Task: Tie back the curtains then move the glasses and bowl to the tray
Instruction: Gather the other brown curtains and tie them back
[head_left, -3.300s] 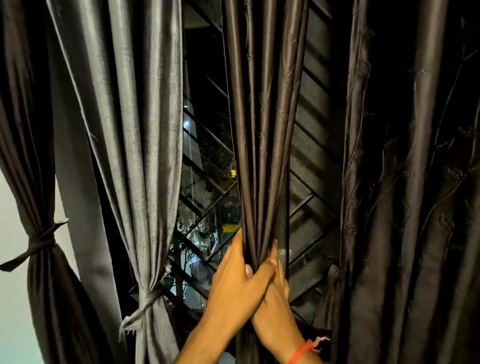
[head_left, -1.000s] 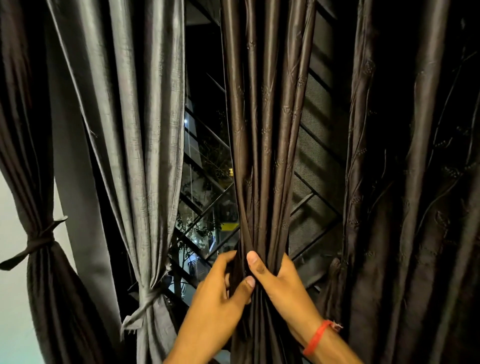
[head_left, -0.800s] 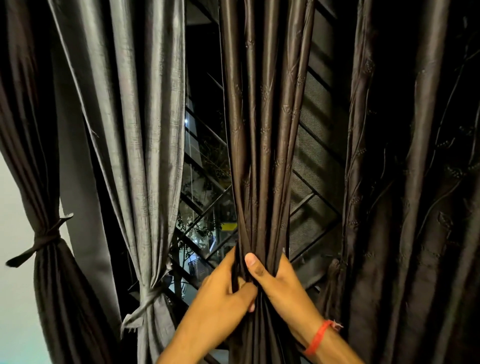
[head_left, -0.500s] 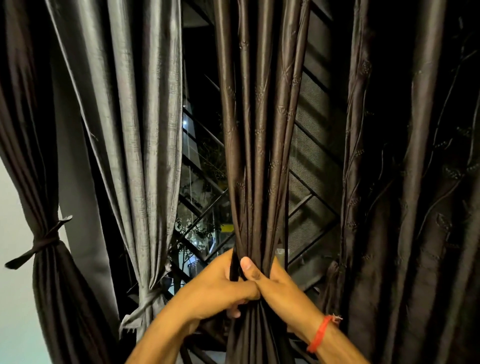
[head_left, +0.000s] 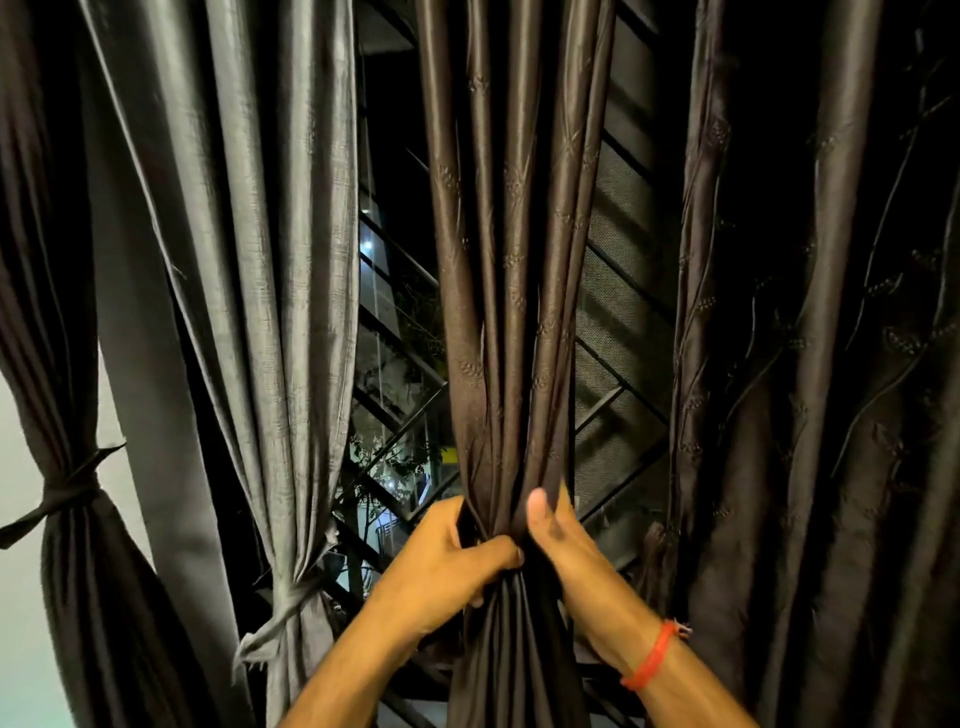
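At the window, both hands bunch the middle brown curtain panel (head_left: 511, 312) into a narrow bundle.

The left hand (head_left: 447, 561) comes up from below with its wrist bent, fingers curled around the gathered folds from the left and its thumb laid across the front. The right hand (head_left: 566, 545) wraps the same bundle from the right side, thumb upright against the cloth; a red thread band (head_left: 652, 657) circles that wrist. Both grips are closed tight on the fabric, the hands touching at the gather. To the left, the grey curtain (head_left: 270, 312) hangs knotted by its tie (head_left: 283, 605), and the dark curtain (head_left: 52, 312) at far left is cinched by a black tie (head_left: 67, 491). At right another dark embroidered panel (head_left: 810, 364) hangs loose. Behind them shows a black window grille (head_left: 395, 452). No writing is legible, and no glasses, bowl or tray are in view.
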